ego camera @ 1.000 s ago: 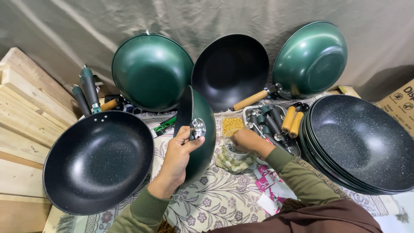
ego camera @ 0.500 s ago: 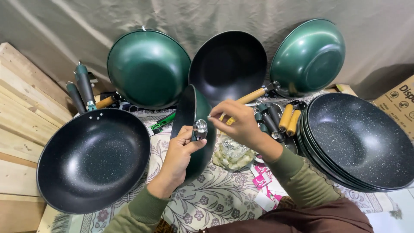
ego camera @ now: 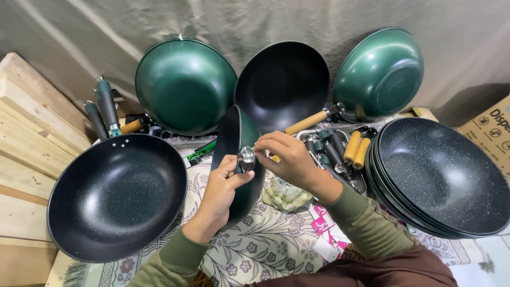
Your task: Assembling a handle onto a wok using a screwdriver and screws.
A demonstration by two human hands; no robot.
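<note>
Left hand (ego camera: pixel 220 188) grips upright green pan (ego camera: pixel 239 159); right hand (ego camera: pixel 287 159) touches metal fitting (ego camera: pixel 246 155).

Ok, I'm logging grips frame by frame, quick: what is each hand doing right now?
Left hand: closed on the green pan, held on edge, by its shiny metal fitting.
Right hand: fingertips pinched at that same fitting; whether it grips something small cannot be told.

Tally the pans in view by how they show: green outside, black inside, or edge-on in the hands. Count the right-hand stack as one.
Green outside showing: 2, the left green pan and the right green pan
Black inside showing: 3, the big black pan, the middle pan and the stack
Edge-on, held: 1, the held pan
Total: 6
</note>
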